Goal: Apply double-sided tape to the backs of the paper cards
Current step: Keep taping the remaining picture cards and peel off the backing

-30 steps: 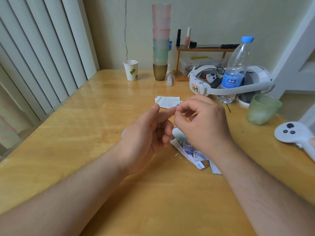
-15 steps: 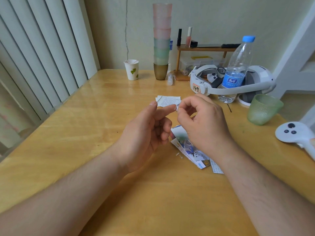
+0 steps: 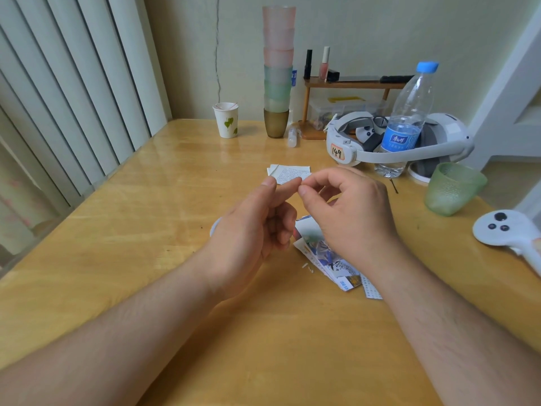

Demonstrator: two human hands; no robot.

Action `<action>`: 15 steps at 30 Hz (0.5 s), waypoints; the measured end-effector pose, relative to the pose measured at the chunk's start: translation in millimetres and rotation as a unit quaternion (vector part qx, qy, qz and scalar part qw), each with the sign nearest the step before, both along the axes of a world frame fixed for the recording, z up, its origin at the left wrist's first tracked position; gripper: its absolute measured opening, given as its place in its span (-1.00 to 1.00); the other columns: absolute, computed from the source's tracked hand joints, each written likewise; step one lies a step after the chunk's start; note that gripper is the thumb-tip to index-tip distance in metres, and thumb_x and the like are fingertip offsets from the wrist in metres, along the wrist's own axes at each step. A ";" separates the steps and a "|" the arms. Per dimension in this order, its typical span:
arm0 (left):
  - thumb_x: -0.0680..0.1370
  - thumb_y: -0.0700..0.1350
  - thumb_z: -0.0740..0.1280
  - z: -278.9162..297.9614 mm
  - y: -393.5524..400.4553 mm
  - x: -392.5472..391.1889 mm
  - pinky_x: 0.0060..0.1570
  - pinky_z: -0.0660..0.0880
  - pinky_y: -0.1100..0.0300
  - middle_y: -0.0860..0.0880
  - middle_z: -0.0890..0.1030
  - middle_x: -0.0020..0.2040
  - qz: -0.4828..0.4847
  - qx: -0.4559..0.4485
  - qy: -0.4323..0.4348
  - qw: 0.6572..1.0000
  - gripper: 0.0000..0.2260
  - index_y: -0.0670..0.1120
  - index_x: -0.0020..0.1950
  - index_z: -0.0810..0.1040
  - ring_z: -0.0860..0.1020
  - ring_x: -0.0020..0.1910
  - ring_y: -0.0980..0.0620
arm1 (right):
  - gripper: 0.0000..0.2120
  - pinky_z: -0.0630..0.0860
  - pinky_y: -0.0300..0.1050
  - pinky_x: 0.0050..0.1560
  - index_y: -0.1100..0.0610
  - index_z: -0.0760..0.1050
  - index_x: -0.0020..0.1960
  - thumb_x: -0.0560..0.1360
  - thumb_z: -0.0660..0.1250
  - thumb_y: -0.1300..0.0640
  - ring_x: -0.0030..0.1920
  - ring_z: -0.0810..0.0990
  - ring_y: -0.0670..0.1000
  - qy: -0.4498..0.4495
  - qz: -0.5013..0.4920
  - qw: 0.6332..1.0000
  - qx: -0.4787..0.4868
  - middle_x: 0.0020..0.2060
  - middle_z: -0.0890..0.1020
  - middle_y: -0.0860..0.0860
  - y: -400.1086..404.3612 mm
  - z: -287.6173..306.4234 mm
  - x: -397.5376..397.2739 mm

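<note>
My left hand (image 3: 251,230) hovers above the table with its index finger stretched out and its other fingers loosely curled. My right hand (image 3: 351,212) pinches a tiny, barely visible piece of tape (image 3: 300,187) between thumb and index finger, right at the left index fingertip. A pile of printed paper cards (image 3: 330,259) lies on the table under the right hand. Two white cards with text (image 3: 291,172) lie farther back. A white rounded edge, maybe the tape roll (image 3: 214,228), peeks out behind my left hand.
The back of the wooden table (image 3: 146,215) holds a paper cup (image 3: 226,120), a tall stack of cups (image 3: 277,71), a small shelf (image 3: 348,83), a headset (image 3: 395,142) and a water bottle (image 3: 407,121). At the right are a green cup (image 3: 452,189) and a white controller (image 3: 509,232).
The fingertips stay together at the left index finger. Both hands have drifted slightly away from me; nothing on the table has moved.
</note>
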State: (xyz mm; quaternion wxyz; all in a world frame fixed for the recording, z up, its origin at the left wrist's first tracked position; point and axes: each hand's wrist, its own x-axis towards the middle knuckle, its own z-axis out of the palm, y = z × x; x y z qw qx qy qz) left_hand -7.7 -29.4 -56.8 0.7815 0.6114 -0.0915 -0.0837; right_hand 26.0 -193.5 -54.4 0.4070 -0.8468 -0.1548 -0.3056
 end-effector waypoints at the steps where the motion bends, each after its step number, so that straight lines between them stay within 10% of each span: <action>1: 0.75 0.12 0.03 -0.3 0.3 -0.1 -0.19 0.38 0.15 0.01 0.49 -0.25 0.001 0.003 -0.003 1.000 -0.55 -0.04 0.43 0.58 0.45 -0.34 0.09 | -0.95 0.50 -0.31 -0.21 0.01 0.69 -0.11 0.51 0.49 0.14 -0.19 0.61 -0.09 0.001 -0.001 1.000 0.001 -0.20 0.64 -0.17 0.3 0.2 -0.4; 15: 0.62 0.18 0.14 -5.8 0.0 0.9 -0.11 0.31 -0.02 0.02 0.49 -0.25 0.020 0.067 -0.058 0.996 -0.59 0.16 0.29 0.69 0.40 -0.28 0.02 | -0.91 0.48 -0.21 -0.23 0.08 0.62 -0.14 0.52 0.41 0.23 -0.21 0.58 -0.04 0.001 0.006 1.000 -0.015 -0.20 0.62 -0.09 4.6 -2.1 -0.9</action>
